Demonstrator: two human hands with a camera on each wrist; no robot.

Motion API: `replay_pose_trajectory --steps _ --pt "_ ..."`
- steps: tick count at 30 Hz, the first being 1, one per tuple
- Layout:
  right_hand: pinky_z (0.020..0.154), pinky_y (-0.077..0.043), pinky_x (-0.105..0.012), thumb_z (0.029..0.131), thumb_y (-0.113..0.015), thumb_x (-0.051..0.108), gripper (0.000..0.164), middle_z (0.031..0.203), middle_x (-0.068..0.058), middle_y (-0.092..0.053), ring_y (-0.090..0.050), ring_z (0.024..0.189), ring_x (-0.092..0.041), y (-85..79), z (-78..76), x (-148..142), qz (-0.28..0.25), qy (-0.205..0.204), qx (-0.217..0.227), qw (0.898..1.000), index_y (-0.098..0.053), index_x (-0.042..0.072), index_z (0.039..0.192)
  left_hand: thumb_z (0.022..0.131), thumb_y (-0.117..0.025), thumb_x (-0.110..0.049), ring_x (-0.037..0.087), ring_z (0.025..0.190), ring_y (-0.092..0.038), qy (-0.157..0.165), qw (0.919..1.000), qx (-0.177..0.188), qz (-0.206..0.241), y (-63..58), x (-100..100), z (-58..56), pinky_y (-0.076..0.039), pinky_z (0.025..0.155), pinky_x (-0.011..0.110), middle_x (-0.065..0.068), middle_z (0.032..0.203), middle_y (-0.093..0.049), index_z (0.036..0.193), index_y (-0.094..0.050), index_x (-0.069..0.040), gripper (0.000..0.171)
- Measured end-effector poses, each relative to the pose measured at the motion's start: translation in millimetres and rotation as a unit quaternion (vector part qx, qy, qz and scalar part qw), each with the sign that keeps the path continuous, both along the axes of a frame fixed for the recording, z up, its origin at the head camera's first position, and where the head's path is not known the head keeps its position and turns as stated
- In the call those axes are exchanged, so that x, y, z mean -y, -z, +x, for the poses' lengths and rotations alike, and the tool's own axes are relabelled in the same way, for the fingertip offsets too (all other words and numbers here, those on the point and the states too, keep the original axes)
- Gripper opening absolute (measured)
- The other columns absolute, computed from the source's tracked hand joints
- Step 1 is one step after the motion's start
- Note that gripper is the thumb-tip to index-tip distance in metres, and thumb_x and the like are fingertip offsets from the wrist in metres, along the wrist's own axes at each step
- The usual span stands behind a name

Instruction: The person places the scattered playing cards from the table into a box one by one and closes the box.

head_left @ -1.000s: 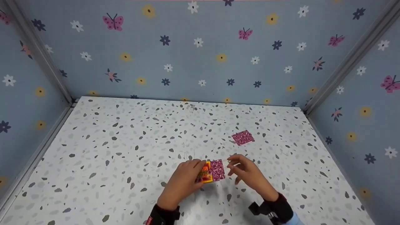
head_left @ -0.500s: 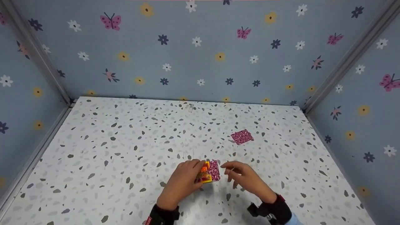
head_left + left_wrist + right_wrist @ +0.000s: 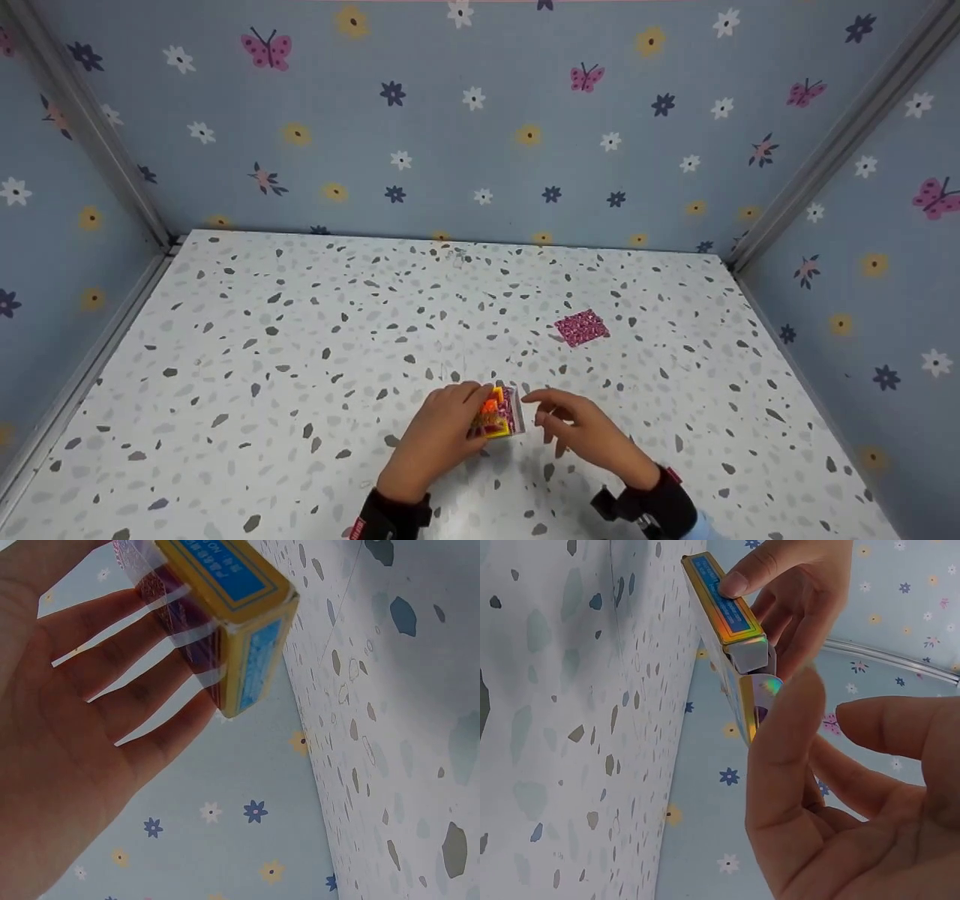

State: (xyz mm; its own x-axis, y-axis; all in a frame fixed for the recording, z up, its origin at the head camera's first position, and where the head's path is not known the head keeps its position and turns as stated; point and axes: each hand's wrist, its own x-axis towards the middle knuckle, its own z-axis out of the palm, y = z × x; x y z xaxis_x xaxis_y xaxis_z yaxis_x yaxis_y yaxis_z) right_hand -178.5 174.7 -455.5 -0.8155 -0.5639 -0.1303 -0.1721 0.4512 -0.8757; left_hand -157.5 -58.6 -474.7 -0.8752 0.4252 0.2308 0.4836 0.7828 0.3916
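My left hand (image 3: pixel 442 427) grips a small yellow card box (image 3: pixel 496 426) between thumb and fingers, above the speckled table. Blue printed panels cover the narrow sides of the box (image 3: pixel 255 664). A pink-and-white patterned strip, like a card back, shows near its right end in the head view. In the right wrist view that end has a pale flap (image 3: pixel 763 686) standing out. My right hand (image 3: pixel 581 431) is beside the flap end, its fingers bent loosely with nothing between them. Its index finger (image 3: pixel 784 757) overlaps the flap in the right wrist view; whether they touch I cannot tell.
A flat pink-patterned card (image 3: pixel 582 328) lies on the white speckled table (image 3: pixel 300 360), beyond the right hand. Blue flowered walls (image 3: pixel 480 112) enclose the table at the back and both sides.
The patterned card part sticking out of the box has slid left into it, leaving only a narrow strip showing. My right hand has moved left with it; the left hand keeps its hold.
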Motion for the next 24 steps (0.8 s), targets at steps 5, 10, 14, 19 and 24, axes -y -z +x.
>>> replay_pose_trajectory --steps 5,10,14,19,24 --pt "0.055 -0.054 -0.039 0.096 -0.049 0.016 0.035 0.092 -0.016 -0.057 -0.056 0.065 -0.010 -3.1 -3.6 -2 0.002 0.002 -0.007 1.000 -0.051 0.007 0.130 0.075 -0.075 -0.029 0.024 0.111 -0.056 0.002 0.9999 -0.009 0.006 0.2 0 -0.6 -0.044 0.096 0.042 0.006 0.119 -0.059 0.129 -0.053 -0.006 0.063" --pt "0.055 -0.054 -0.038 0.096 -0.048 0.013 0.033 0.095 -0.019 -0.058 -0.057 0.067 -0.009 3.9 -28.4 -11 0.011 0.042 -0.038 0.998 -0.051 0.002 0.127 0.074 -0.075 -0.029 0.024 0.110 -0.056 0.001 0.9999 -0.015 0.001 0.7 1 -0.7 -0.045 0.096 0.041 0.006 0.119 -0.059 0.129 -0.053 -0.006 0.063" --pt "0.057 -0.055 -0.032 0.095 -0.049 0.011 0.031 0.099 -0.026 -0.058 -0.061 0.074 -0.022 14.2 -61.1 -21 0.032 0.103 -0.041 0.993 -0.053 -0.004 0.122 0.075 -0.075 -0.030 0.024 0.109 -0.057 0.002 0.9999 -0.012 -0.001 1.4 1 -0.7 -0.045 0.095 0.041 0.006 0.118 -0.059 0.128 -0.053 -0.006 0.062" --pt "0.061 -0.055 -0.032 0.093 -0.052 0.009 0.028 0.101 -0.023 -0.059 -0.062 0.082 -0.033 20.2 -98.6 -33 0.090 0.194 -0.038 0.976 -0.056 -0.004 0.117 0.075 -0.075 -0.031 0.024 0.110 -0.056 0.002 1.0000 0.000 0.000 1.2 1 -0.3 -0.045 0.096 0.041 0.006 0.119 -0.059 0.129 -0.053 -0.006 0.063" --pt "0.075 -0.053 -0.039 0.089 -0.058 0.009 0.039 0.108 -0.024 -0.058 -0.060 0.090 -0.034 26.2 -125.0 -39 0.175 0.223 -0.065 0.957 -0.049 -0.007 0.123 0.076 -0.075 -0.031 0.024 0.111 -0.056 0.005 1.0000 -0.005 -0.001 0.4 1 -0.3 -0.045 0.096 0.041 0.007 0.120 -0.059 0.129 -0.053 -0.006 0.063"
